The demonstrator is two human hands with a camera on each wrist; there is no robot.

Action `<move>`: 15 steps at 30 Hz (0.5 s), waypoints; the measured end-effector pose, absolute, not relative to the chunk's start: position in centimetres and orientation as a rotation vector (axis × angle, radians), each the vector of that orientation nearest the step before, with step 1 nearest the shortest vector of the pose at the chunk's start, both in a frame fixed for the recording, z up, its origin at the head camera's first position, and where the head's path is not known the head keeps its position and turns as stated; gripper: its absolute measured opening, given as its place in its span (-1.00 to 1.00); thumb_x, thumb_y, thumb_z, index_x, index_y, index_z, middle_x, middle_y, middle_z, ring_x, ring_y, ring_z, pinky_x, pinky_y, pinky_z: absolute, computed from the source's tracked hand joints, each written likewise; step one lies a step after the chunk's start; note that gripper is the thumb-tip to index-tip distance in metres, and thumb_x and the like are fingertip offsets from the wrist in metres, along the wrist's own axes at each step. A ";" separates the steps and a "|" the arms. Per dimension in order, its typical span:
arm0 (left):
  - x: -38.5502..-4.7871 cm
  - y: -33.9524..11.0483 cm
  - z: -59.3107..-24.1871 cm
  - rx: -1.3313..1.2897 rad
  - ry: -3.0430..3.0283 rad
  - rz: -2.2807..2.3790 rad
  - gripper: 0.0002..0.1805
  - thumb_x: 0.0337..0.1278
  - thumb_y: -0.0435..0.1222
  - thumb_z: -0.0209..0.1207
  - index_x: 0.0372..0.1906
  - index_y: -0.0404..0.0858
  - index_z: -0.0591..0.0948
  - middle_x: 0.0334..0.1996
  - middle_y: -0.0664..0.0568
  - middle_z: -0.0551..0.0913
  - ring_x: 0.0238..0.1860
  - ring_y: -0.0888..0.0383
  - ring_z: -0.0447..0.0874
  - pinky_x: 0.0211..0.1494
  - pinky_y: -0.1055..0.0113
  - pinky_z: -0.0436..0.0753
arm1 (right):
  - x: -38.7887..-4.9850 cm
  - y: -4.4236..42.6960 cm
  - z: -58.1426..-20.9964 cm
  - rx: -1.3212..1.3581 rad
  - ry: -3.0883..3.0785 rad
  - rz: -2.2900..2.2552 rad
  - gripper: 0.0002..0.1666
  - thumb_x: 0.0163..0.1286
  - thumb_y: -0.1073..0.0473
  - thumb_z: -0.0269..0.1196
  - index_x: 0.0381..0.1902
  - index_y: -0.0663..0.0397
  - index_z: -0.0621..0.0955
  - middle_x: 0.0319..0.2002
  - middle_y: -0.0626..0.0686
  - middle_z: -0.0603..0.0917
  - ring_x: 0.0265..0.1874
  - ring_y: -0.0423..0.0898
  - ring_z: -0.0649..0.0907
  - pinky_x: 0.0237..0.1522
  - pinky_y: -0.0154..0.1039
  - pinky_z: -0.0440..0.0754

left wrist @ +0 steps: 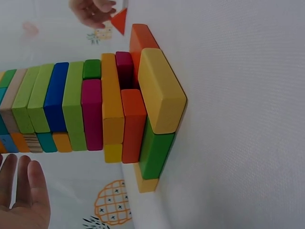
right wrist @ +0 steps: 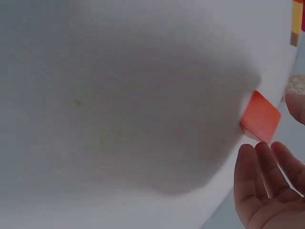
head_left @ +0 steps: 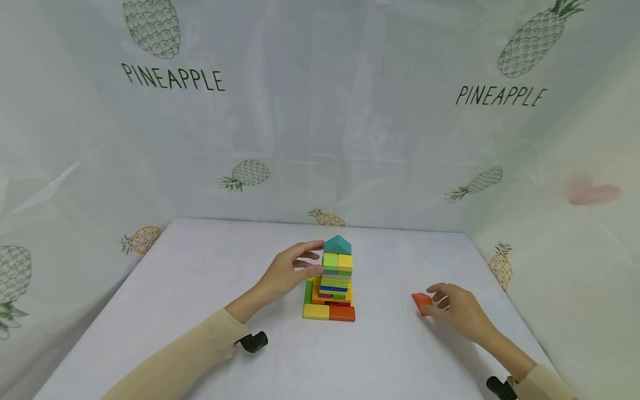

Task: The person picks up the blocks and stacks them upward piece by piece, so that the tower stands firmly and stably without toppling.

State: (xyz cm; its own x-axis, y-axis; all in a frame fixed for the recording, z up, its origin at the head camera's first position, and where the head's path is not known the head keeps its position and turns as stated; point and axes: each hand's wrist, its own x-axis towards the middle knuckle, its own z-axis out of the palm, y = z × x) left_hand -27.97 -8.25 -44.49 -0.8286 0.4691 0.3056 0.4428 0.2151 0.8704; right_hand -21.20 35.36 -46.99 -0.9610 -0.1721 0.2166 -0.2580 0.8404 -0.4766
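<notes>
A tower of coloured wooden blocks (head_left: 336,283) stands mid-table, topped by a teal triangular block (head_left: 337,245). At the tower's upper left side is my left hand (head_left: 292,268), fingers extended and spread, the index fingertip close to the teal block; whether it touches cannot be told. In the left wrist view the left fingers (left wrist: 37,183) lie beside the stack. To the right, an orange triangular block (right wrist: 260,117) is on the table. My right hand (head_left: 457,308) is around it with loosely bent fingers, thumb and fingertips apart and close to the block.
A white cloth covers the table (head_left: 240,244). Behind and beside it hangs a pale curtain (head_left: 320,111) printed with pineapples. Yellow and orange flat blocks (head_left: 316,312) form the tower's front base. A black wrist camera (head_left: 254,341) is on the left sleeve.
</notes>
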 end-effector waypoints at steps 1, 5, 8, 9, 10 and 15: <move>-28.0 -8.2 -44.5 0.910 2.431 1.725 -0.33 0.43 -0.08 0.36 0.56 0.05 0.46 0.44 0.16 0.54 0.32 0.02 0.60 0.35 0.28 0.63 | -21.2 35.4 -47.3 0.315 -2.865 0.785 -0.46 0.17 0.07 0.64 0.04 0.19 0.73 -0.27 -0.04 0.76 -0.34 -0.17 0.72 -0.30 -0.30 0.70; -28.0 -8.3 -44.5 0.904 2.436 1.722 -0.33 0.42 -0.08 0.37 0.56 0.05 0.46 0.44 0.15 0.53 0.31 0.04 0.61 0.36 0.21 0.64 | -21.6 35.4 -48.3 0.293 -2.884 0.812 -0.42 0.13 0.03 0.67 0.01 0.19 0.73 -0.29 -0.06 0.75 -0.36 -0.18 0.70 -0.34 -0.30 0.67; -27.9 -8.4 -44.4 0.903 2.434 1.726 -0.31 0.41 -0.08 0.38 0.56 0.00 0.46 0.45 0.14 0.53 0.31 0.03 0.61 0.36 0.21 0.64 | -21.9 35.3 -48.6 0.299 -2.889 0.795 -0.47 0.14 0.08 0.67 0.00 0.17 0.73 -0.29 -0.07 0.74 -0.36 -0.19 0.69 -0.34 -0.32 0.66; -27.9 -8.3 -44.4 0.906 2.431 1.727 -0.31 0.41 -0.09 0.38 0.56 -0.02 0.46 0.45 0.13 0.53 0.32 0.00 0.61 0.36 0.24 0.63 | -22.0 35.3 -48.6 0.309 -2.885 0.793 -0.47 0.14 0.12 0.67 0.01 0.17 0.73 -0.29 -0.07 0.75 -0.36 -0.18 0.70 -0.33 -0.31 0.67; -27.9 -8.3 -44.3 0.906 2.428 1.727 -0.30 0.42 -0.09 0.37 0.57 -0.04 0.45 0.45 0.13 0.53 0.33 -0.03 0.60 0.36 0.26 0.63 | -22.1 35.3 -48.7 0.318 -2.880 0.791 -0.48 0.14 0.15 0.66 0.02 0.18 0.72 -0.29 -0.06 0.75 -0.35 -0.18 0.70 -0.33 -0.31 0.68; -27.9 -8.3 -44.3 0.913 2.431 1.726 -0.29 0.42 -0.08 0.37 0.57 -0.08 0.45 0.45 0.13 0.53 0.34 -0.10 0.59 0.35 0.29 0.63 | -22.3 35.6 -48.9 0.287 -2.887 0.822 -0.49 0.12 0.16 0.66 -0.02 0.19 0.71 -0.30 -0.07 0.75 -0.32 -0.15 0.72 -0.28 -0.32 0.71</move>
State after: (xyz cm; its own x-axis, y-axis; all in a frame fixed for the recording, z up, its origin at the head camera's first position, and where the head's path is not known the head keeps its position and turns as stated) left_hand -27.91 -8.33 -44.26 -0.8282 0.4699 0.3056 0.4435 0.2159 0.8699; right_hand -22.34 35.61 -48.89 -0.9741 -0.1473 0.1717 -0.2156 0.8340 -0.5078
